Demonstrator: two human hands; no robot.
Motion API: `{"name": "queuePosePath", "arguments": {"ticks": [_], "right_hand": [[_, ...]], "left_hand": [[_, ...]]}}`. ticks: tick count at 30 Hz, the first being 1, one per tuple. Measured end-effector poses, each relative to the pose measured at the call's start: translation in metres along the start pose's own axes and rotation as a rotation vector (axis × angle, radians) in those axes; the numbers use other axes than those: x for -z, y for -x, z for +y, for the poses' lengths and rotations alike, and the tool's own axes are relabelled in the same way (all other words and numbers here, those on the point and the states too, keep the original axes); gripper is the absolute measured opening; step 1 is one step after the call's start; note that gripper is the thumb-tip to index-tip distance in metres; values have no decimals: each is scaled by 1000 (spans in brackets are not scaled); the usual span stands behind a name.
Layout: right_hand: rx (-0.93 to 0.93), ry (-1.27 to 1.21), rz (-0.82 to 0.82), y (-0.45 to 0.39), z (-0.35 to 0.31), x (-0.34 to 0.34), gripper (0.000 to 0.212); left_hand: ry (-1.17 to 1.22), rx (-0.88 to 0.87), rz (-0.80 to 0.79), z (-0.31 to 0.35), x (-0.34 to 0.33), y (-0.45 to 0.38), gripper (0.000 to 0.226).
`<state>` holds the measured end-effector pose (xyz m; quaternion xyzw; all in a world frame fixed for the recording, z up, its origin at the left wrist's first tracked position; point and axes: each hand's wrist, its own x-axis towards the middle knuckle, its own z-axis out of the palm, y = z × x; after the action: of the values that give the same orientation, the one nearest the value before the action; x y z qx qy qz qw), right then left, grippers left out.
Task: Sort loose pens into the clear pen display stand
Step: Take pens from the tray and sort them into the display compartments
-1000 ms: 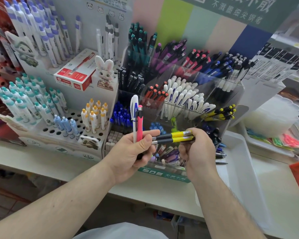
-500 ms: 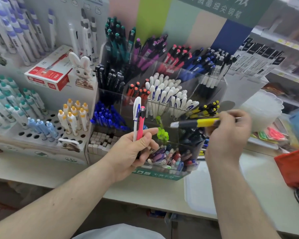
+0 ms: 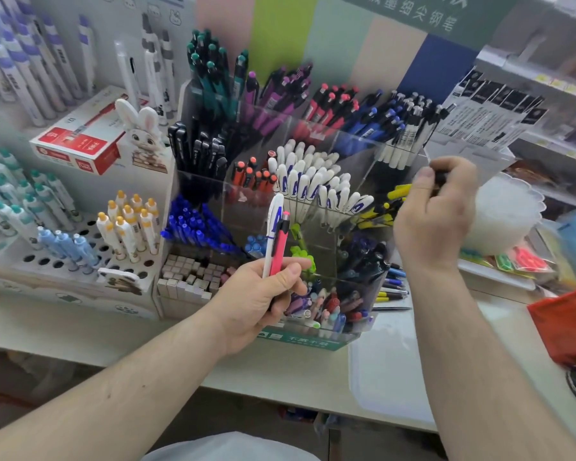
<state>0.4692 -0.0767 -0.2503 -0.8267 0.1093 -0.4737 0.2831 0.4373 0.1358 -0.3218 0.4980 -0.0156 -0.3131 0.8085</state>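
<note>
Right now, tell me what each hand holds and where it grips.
Left hand grips a white pen and a pink pen by their lower ends. Right hand pinches a yellow pen near its dark end.

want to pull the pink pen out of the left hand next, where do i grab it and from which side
Pinch the pink pen by its bare upper barrel, just under the clip, coming from above and from the right. It stands upright out of the left hand, whose fingers hide the lower half, and the white pen lies against its left side.
</note>
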Motion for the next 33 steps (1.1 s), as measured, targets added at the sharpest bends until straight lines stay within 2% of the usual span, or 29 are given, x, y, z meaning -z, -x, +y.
{"name": "queuePosePath", "arguments": {"ticks": [3, 6, 9, 13, 18, 20, 21, 23, 24, 26, 28, 31, 33], "right_hand": [[-15, 74, -126, 1, -6, -4, 20], [-70, 278, -347, 4, -10, -6, 22], [-18, 377, -510, 8, -10, -1, 41], [50, 415, -524, 9, -11, 6, 61], [101, 608, -646, 12, -13, 5, 68], [74, 534, -576, 12, -18, 8, 66], [65, 447, -487, 14, -22, 11, 63], [123, 252, -272, 23, -33, 16, 48], [155, 146, -224, 30, -39, 17, 38], [96, -92, -320, 44, -54, 18, 24], [-62, -269, -511, 56, -69, 17, 25], [-203, -310, -637, 73, -77, 9, 40], [-237, -306, -648, 81, -78, 3, 34]], "left_hand": [[-20, 2, 0, 0, 0, 1, 33], [-24, 3, -1, 1, 0, 3, 33], [-18, 18, 3, 0, -1, 3, 25], [-40, 26, -5, 0, -1, 6, 24], [-82, 31, -2, 2, -1, 9, 24], [-149, 32, 0, 2, -2, 11, 23], [-190, 34, 5, 2, -3, 13, 23], [-261, 37, 12, 3, -4, 16, 23], [-277, 36, 11, 4, -4, 17, 23], [-274, 35, 4, 6, -5, 19, 23], [-275, 30, -5, 8, -5, 20, 21], [-305, 8, -35, 10, -5, 22, 15], [-334, 3, -34, 12, -5, 23, 15]]}}
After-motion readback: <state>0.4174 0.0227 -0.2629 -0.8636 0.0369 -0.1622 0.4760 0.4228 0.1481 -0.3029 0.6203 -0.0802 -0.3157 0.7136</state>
